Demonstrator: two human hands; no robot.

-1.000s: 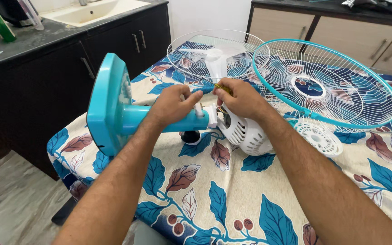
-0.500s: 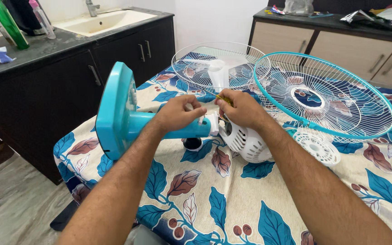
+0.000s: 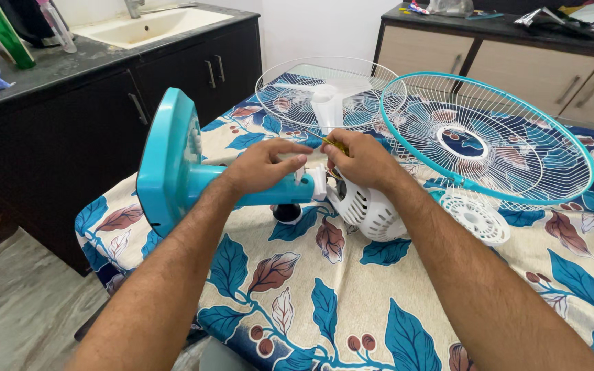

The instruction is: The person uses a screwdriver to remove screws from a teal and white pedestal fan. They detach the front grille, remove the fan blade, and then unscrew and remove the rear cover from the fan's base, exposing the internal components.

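A turquoise fan stand [image 3: 173,165] lies on its side on the leaf-patterned tablecloth [image 3: 324,288], its square base on edge at the left. My left hand [image 3: 259,165] rests on the stand's neck by the white joint, fingers pinched at a small white part. My right hand [image 3: 362,159] grips a yellow-handled screwdriver [image 3: 335,144] over the white motor housing [image 3: 369,209], which sits at the neck's end.
A turquoise-rimmed wire guard [image 3: 482,137] leans at the right, above a small round white vented cover [image 3: 477,218]. A white wire guard with the fan blade [image 3: 328,93] lies behind. A black knob [image 3: 287,212] sits under the neck. Dark cabinets and a sink stand left.
Both hands stay at the joint between neck and motor. The view has shifted slightly; the left fingers have moved a little on the white part.
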